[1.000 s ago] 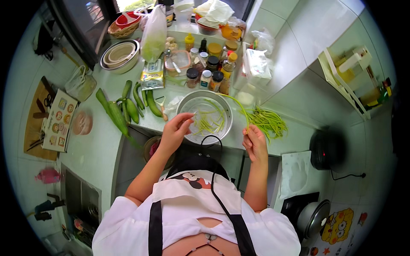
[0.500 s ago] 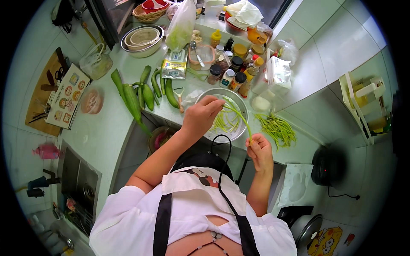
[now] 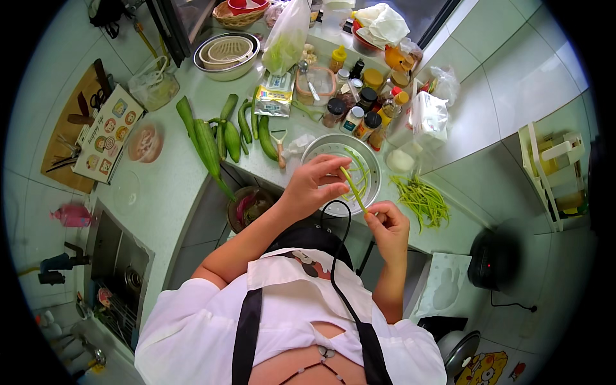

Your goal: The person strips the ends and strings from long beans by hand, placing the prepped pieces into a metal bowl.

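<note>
Head view shows the person's left hand (image 3: 314, 186) and right hand (image 3: 387, 224) raised above the front edge of the pale green counter (image 3: 160, 192), both holding one long green bean (image 3: 352, 188). The left fingers are closed around the bean's upper end, and the right fingers pinch its lower end, so the bean runs slanted between the two hands. Just behind the hands, a round metal colander (image 3: 333, 151) sits near the counter's front edge with a few bean strands inside. To its right lies a loose pile of green beans (image 3: 422, 200) on the counter. To its left lie several cucumbers (image 3: 232, 138) and a long ridged gourd (image 3: 204, 151), with a peeler (image 3: 280, 146) beside them. A cluster of spice jars and bottles (image 3: 360, 109) stands behind the colander toward the counter's back edge.
</note>
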The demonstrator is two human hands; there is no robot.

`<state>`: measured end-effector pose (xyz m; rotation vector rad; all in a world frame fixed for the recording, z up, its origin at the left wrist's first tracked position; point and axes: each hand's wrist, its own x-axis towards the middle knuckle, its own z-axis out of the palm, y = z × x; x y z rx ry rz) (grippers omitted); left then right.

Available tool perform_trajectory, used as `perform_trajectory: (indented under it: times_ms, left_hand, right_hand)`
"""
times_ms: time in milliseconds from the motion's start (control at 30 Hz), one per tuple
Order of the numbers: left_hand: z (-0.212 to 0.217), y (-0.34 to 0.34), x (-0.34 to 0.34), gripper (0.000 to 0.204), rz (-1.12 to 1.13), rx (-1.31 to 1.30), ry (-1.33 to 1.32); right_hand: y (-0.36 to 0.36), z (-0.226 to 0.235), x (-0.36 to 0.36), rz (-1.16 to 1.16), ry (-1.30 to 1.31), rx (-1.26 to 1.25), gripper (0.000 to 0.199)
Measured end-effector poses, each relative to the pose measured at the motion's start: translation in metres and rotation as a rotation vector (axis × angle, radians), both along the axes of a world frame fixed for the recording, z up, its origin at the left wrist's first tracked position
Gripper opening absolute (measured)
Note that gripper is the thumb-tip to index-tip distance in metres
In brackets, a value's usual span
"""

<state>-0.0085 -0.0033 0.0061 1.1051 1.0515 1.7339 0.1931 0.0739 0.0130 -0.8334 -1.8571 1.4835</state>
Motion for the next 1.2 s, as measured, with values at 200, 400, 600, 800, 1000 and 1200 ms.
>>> perform_trajectory:
  times_ms: [200,400,600,800,1000,1200]
  left_hand:
    - [0.006,-0.001,0.002,0.049,-0.107,0.035,-0.021]
    - [0.003,0.002,0.004,0.047,-0.111,0.023,-0.006]
    - [0.002,0.005,0.003,0.034,0.027,-0.045,0.218]
    - [-0.008,0.009,0.005,0.019,0.152,-0.094,0.251]
    - [-0.004,0.012,0.004,0.017,0.134,-0.19,0.029]
    - [-0.007,0.015,0.008,0.019,0.004,-0.23,-0.261]
  right_hand:
    - [-0.002,0.007,-0.005,-0.083,-0.11,0.229,0.011]
    - [-0.001,0.008,0.001,-0.151,-0.132,0.26,0.01]
    - [0.002,0.012,0.005,-0.189,-0.144,0.289,0.01]
    - [0.007,0.005,0.01,-0.167,-0.069,0.233,0.01]
    - [0.011,-0.002,0.011,-0.197,-0.003,0.02,0.01]
    - [0.013,0.0,-0.003,-0.139,-0.264,0.544,0.016]
